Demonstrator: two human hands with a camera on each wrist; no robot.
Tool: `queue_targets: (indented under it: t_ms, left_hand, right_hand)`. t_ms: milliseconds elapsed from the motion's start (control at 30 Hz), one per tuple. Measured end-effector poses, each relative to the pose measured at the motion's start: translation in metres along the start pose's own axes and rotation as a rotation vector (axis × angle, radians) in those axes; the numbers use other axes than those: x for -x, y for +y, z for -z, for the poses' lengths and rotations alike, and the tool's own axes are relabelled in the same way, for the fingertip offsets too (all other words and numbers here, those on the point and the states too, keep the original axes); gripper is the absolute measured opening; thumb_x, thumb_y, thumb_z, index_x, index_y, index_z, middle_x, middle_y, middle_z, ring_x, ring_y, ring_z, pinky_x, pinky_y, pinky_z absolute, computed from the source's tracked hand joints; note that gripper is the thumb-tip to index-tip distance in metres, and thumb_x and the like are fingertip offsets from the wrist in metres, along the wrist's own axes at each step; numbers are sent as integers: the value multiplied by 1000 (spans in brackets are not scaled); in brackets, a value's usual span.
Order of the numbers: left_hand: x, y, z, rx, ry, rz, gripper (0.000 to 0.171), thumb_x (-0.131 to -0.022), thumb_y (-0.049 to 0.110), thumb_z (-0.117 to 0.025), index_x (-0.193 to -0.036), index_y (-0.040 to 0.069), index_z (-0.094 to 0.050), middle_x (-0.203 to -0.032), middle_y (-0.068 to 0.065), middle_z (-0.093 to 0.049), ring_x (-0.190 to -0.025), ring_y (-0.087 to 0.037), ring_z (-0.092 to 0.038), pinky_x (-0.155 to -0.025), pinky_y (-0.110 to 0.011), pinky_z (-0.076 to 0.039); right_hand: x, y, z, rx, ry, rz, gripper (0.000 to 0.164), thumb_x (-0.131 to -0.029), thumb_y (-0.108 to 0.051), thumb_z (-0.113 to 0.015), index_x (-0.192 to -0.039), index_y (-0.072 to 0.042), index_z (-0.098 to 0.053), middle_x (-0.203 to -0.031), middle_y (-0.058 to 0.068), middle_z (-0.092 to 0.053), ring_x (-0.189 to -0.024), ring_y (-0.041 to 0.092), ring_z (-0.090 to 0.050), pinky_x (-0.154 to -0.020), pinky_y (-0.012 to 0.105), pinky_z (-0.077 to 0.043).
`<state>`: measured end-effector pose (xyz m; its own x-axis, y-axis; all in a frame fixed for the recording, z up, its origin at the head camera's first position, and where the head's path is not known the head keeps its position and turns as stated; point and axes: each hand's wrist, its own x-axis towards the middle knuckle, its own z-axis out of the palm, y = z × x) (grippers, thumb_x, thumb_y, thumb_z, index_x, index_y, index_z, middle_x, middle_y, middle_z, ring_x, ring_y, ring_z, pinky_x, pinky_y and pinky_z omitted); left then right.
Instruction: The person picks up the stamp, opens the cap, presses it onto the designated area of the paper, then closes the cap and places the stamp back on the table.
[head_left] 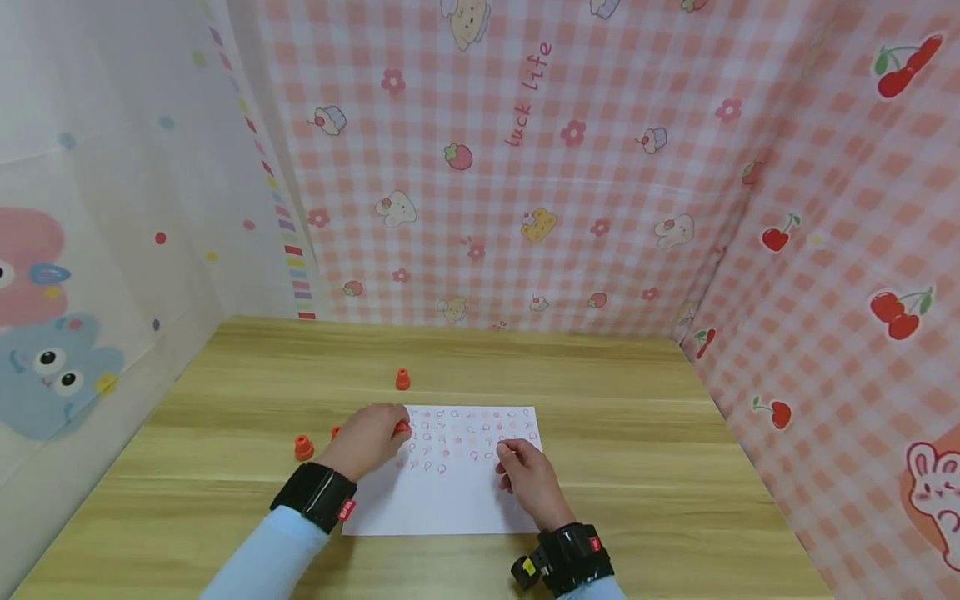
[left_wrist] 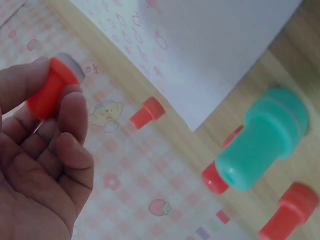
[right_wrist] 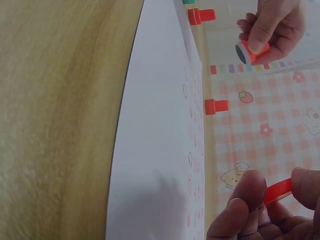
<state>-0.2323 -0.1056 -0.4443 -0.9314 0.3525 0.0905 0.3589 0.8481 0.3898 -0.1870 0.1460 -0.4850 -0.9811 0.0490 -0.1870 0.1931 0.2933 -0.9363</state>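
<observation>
My left hand pinches a red toy stamp between thumb and fingers, over the top left of a white sheet of paper. The stamp's grey printing face is bare in the right wrist view. My right hand is above the sheet's right side, pinching a thin red cap between thumb and fingertips. Several rows of small red and pink prints cover the upper part of the paper. A teal stamp stands left of the sheet, hidden behind the left arm in the head view.
One red stamp stands behind the sheet, and another red stamp is left of the left wrist. A third red stamp is partly behind the teal one. Patterned cloth walls in the wooden table on three sides.
</observation>
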Motion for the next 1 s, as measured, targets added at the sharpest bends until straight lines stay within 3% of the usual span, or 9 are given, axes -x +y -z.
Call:
queue_targets:
  t_ms: [167,333,500,600,800,1000]
  left_hand:
    - [3,3,-8,97,53,0,12,-87,13,-77,-96,9,-71,-80,1,-59,-72,-17,-51,-69,-31,-47]
    - [4,12,-16,181,108,-30,14,-88,14,-76,-101,10,-71,-87,3,-64,-75,-14,-53,-72,-32,-50]
    - [4,26,-17,283,143,-56,22,-89,12,-75,-111,9,-69,-83,6,-61,-73,-12,-51,-65,-28,-46]
    - [4,32,-22,319,133,-81,24,-89,11,-75,-112,8,-68,-79,7,-58,-71,-11,-50,-62,-26,-43]
    - [5,40,-36,371,98,-164,15,-88,6,-74,-99,12,-67,-81,9,-62,-73,-9,-53,-63,-25,-43]
    - [7,45,-43,417,67,-165,15,-88,6,-74,-99,14,-66,-83,9,-64,-75,-9,-55,-65,-26,-45]
  right_hand:
    - [0,0,-2,-13,6,-10,37,-104,-27,-54,-129,0,-55,-88,9,-62,-71,20,-58,-66,31,-47]
    - [-1,0,-3,-28,6,6,31,-103,-25,-54,-122,-1,-56,-90,11,-63,-71,20,-58,-65,31,-47]
    - [0,-1,-4,-35,0,7,29,-103,-25,-55,-119,-2,-57,-93,11,-65,-71,20,-58,-66,30,-46]
    - [0,-2,-4,-39,-13,14,31,-103,-26,-55,-121,-1,-56,-93,10,-65,-71,20,-58,-66,31,-46]
    - [2,-4,-4,-71,-82,23,35,-103,-27,-55,-124,2,-55,-98,11,-67,-72,19,-60,-66,31,-46]
    - [0,-2,-4,-116,-176,27,34,-103,-25,-56,-124,1,-55,-105,13,-68,-68,17,-61,-64,30,-47]
